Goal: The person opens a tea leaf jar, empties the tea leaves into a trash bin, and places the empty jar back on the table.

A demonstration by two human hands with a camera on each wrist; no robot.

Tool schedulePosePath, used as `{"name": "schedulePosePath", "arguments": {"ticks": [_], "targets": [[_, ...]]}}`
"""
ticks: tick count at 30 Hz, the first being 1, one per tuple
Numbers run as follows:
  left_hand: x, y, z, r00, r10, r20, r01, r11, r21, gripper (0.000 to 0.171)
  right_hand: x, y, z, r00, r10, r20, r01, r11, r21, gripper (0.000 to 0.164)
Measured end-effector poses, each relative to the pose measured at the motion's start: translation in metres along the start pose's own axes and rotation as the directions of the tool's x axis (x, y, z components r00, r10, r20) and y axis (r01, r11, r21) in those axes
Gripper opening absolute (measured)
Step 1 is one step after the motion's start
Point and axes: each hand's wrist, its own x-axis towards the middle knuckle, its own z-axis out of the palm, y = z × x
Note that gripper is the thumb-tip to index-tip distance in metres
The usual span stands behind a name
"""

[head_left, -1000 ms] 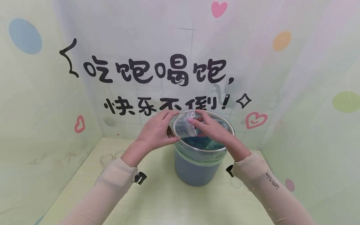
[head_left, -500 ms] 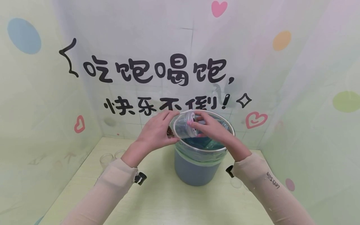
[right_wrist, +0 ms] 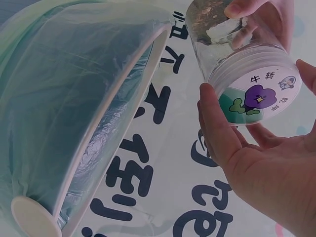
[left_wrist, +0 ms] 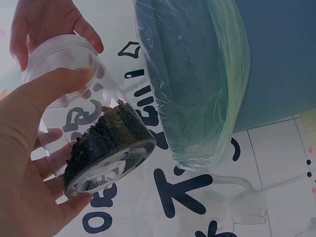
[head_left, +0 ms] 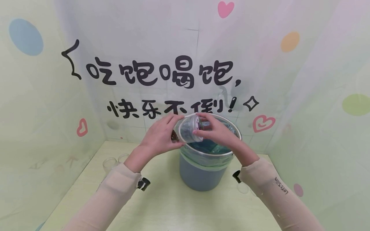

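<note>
Held tilted over the near left of the bin's rim is a clear jar (head_left: 187,131), its base to the left and its lid end to the right. My left hand (head_left: 159,136) grips the jar's body, thumb on one side and fingers on the other. Dark, dry loose bits (left_wrist: 106,136) lie heaped at the jar's base in the left wrist view. My right hand (head_left: 218,131) holds the round lid (right_wrist: 264,96) by its edge, fingers and thumb spread around it. The lid's label has a purple flower and dark characters. It sits on the jar's mouth.
A blue-grey bin (head_left: 200,179) with a pale rim and a translucent green liner (head_left: 208,164) stands on the pale wood table (head_left: 173,211). Clear jars (head_left: 109,163) stand at the left, partly behind my left sleeve. A clear round item (head_left: 242,187) lies by my right sleeve.
My right thumb has slid lower along the lid's edge, and the right fingers have shifted slightly around it. The jar and my left hand stay nearly in place.
</note>
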Motion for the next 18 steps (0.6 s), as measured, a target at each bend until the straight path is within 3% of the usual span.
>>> {"name": "schedulePosePath", "arguments": {"ticks": [7,18], "targets": [[-0.0009,-0.0003,0.0002,1.000,-0.008,0.010,0.008,1.000,0.004,0.088,-0.0001,0.0028,-0.0002,0.999,-0.034,-0.006,0.033,0.998,-0.049,0.074],[-0.0010,-0.0004,0.0012,1.000,-0.007,0.012,0.007,1.000,0.002,0.089,-0.0009,0.0042,0.0008,0.994,-0.107,0.016,0.107,0.994,-0.014,0.079]]}}
